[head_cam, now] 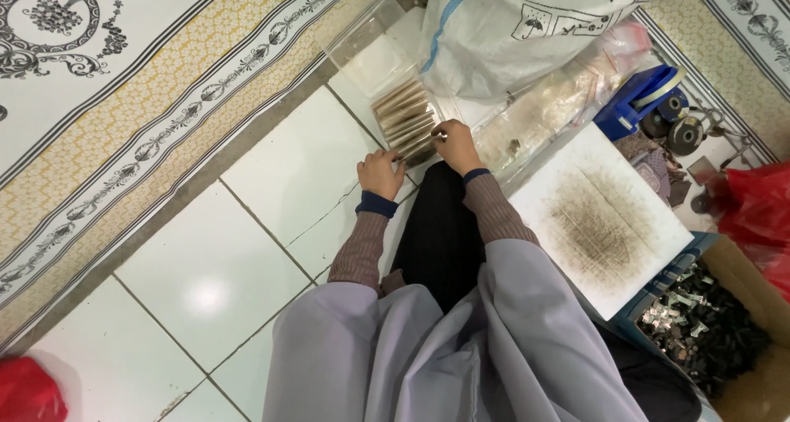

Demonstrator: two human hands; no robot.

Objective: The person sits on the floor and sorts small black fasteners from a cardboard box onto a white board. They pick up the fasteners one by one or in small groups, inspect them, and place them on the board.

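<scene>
A clear plastic box (374, 39) lies on the white floor tiles ahead of my knees. A row of thin tan packets (405, 119) stands in its near end. My right hand (455, 145) pinches the nearest packet at the box's near edge. My left hand (380, 173) rests curled on the tile just left of the box, touching its corner; I cannot tell if it holds anything. My black trouser leg (440, 233) lies between my arms.
A large white woven sack (527, 27) and clear bags of small parts (559, 101) sit behind the box. A white foam block (601, 216) with a dark stain lies right, beside a blue tape dispenser (638, 101), a cardboard box of small pieces (708, 323) and red bags (753, 208).
</scene>
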